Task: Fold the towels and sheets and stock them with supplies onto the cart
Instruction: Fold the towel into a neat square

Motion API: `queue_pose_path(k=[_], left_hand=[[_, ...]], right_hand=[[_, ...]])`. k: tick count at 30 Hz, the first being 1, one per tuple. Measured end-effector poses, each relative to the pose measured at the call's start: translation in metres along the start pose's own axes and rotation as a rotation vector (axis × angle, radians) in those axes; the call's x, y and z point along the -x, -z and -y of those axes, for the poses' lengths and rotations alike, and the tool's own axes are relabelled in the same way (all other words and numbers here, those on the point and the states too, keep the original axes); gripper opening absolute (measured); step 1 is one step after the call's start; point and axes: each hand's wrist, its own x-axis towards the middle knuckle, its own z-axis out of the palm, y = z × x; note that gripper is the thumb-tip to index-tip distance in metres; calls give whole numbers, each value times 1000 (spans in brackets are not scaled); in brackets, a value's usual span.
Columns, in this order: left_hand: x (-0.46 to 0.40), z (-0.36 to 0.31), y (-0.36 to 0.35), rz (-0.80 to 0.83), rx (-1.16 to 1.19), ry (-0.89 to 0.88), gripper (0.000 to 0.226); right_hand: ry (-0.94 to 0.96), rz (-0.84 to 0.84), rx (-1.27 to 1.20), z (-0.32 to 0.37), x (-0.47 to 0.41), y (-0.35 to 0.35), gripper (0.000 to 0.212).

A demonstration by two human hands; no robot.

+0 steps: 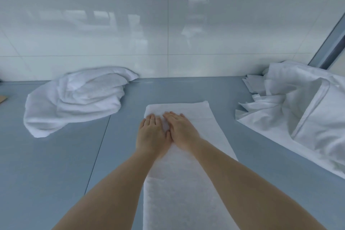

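A white towel (pixel 179 173), folded into a long narrow strip, lies in front of you on the grey tabletop (pixel 56 173), running from the near edge of the view straight away toward the wall. Both of your hands lie flat on its far half, palms down, fingers straight and close together. Your left hand (pixel 152 135) rests at the strip's left edge, with its outer side reaching just over onto the tabletop. Your right hand (pixel 182 130) lies right beside it, nearer the middle of the strip, and the two thumbs touch or nearly touch. Neither hand grips anything; they only press on the cloth. Your bare forearms cross the near part of the towel.

To the left and farther back, well apart from the strip, a crumpled heap of white towels (pixel 74 99) sits near the wall. On the right, a loose pile of white sheets (pixel 306 117) spreads along the tabletop, one piece showing a stitched border, perhaps a pillowcase, though the soft focus makes that hard to settle. At the pile's left side lie a few thin white pieces with ragged edges (pixel 252 86). Behind everything stands a glossy white tiled wall (pixel 168 24), and a grey frame (pixel 328 46) slants up in the right corner.
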Motion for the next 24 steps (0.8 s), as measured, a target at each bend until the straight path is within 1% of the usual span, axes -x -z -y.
queue_pose_path(k=[2, 3, 5, 8, 11, 13, 17, 20, 24], left_hand=[[-14, 4, 6, -103, -44, -24, 39], [-20, 6, 9, -120, -71, -37, 32], [-23, 9, 6, -127, -75, -33, 28], [-19, 12, -4, -102, 85, -2, 40], [-23, 17, -4, 66, 223, -14, 57], [-28, 20, -3, 159, 179, -23, 63], [-28, 21, -4, 244, 81, -16, 77], [-28, 21, -2, 271, 59, -8, 83], [-24, 18, 0, 244, 55, 0, 83]], right_hand=[[-10, -13, 37, -4, -6, -4, 47], [-16, -24, 61, -4, -6, -7, 46], [-36, -39, 121, -4, -6, -13, 46], [-117, -6, 192, -5, -8, -16, 49], [-180, 72, 252, -11, -12, -13, 53], [-224, 93, 281, -24, -14, -8, 59], [-353, 86, 300, -59, -13, 11, 71], [-436, 83, 262, -75, -7, 21, 71], [-552, 91, 249, -73, 15, 31, 64]])
